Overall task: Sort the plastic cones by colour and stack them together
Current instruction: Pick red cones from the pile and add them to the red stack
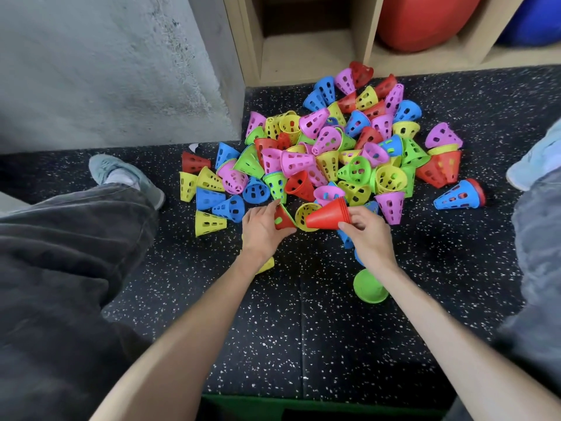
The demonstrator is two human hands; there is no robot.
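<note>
A big heap of perforated plastic cones (331, 147) in pink, yellow, green, blue and red lies on the speckled black floor. My right hand (368, 238) grips a stack of nested red cones (326, 214) by its wide end, tip pointing left. My left hand (261, 229) holds a single red cone (283, 220) at the heap's near edge, just left of the stack. A green stack (368, 285) stands by my right wrist, with blue cones (347, 241) partly hidden under that hand. A yellow cone (267, 265) peeks out beneath my left wrist.
My legs in dark trousers (69, 256) and jeans (537, 268) flank the floor, shoes at either side. A concrete wall (106, 71) rises at the back left. Wooden shelf cubbies (306, 56) behind the heap hold a red ball (425, 19) and a blue one (537, 19).
</note>
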